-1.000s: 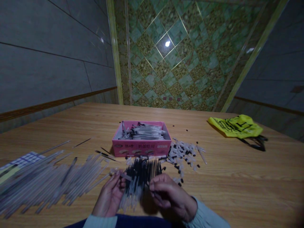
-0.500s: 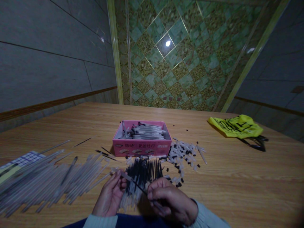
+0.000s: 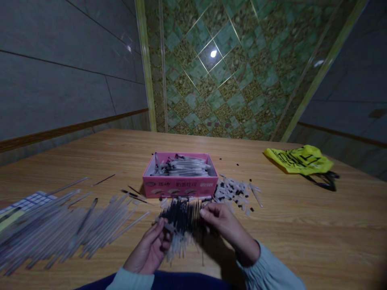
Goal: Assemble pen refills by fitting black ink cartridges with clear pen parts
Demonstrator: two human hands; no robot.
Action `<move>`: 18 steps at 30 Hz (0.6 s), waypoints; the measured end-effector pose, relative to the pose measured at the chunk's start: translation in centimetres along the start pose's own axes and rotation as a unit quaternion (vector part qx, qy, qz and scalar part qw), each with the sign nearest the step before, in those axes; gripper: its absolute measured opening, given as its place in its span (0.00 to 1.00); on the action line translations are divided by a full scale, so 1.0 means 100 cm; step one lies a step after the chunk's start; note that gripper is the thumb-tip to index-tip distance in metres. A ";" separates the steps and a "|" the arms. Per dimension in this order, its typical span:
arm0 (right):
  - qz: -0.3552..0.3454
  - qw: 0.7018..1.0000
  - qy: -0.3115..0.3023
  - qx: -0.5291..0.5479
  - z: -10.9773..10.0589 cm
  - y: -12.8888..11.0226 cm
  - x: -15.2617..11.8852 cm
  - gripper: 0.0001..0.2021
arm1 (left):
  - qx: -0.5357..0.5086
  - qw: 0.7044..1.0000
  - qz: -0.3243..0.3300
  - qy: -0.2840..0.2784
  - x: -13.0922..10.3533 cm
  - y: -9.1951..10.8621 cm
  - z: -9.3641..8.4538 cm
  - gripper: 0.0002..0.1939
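Near the table's front edge, my left hand [image 3: 152, 245] is closed in a pinch, with a small clear piece [image 3: 169, 228] at its fingertips. My right hand [image 3: 222, 221] has its thumb and fingers pressed together at the right side of a pile of black-tipped refills [image 3: 184, 217]; a thin dark stick hangs below its fingers, and what it grips is unclear. Just behind the pile stands a pink box [image 3: 181, 187] holding many clear pens. Clear and black caps [image 3: 234, 191] lie scattered to the box's right. Clear tubes [image 3: 60, 229] are spread at the left.
A yellow bag [image 3: 299, 160] lies at the right back, with a black strap-like item [image 3: 325, 180] beside it. At the far left are a blue-checked item [image 3: 34, 201] and a yellow strip [image 3: 12, 219]. Tiled walls rise behind the wooden table [image 3: 302, 225].
My right hand has moved up and right, away from my left hand. The long dark stick that ran between both hands no longer shows there. My left hand has shifted slightly right.
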State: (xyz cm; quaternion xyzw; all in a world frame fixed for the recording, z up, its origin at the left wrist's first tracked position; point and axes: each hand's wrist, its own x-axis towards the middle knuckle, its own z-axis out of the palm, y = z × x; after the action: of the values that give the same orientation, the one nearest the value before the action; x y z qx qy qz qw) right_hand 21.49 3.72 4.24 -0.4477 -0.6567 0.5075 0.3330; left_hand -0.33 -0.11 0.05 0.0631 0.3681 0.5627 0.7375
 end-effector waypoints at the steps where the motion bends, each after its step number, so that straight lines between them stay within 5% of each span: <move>1: -0.026 0.995 0.055 -0.081 -0.010 0.002 0.003 0.17 | -0.031 0.999 -0.013 0.005 0.000 0.002 -0.001 0.04; 4: -0.040 0.932 0.139 -0.331 -0.033 0.010 0.008 0.06 | -0.086 0.996 -0.035 -0.001 0.000 0.008 0.000 0.05; 8: -0.002 0.866 0.089 -0.492 -0.039 0.024 0.009 0.09 | -0.094 0.995 -0.037 0.005 -0.002 0.008 0.004 0.06; 18: 0.012 0.848 0.066 -0.525 -0.036 0.033 0.012 0.11 | -0.083 0.996 -0.029 0.036 -0.006 0.008 0.012 0.07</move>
State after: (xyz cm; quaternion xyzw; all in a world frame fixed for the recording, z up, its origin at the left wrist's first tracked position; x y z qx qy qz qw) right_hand 25.07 6.41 1.95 -0.5959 -0.7964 0.0603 0.0843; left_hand -0.21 0.08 1.60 -0.0289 0.3482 0.5716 0.7425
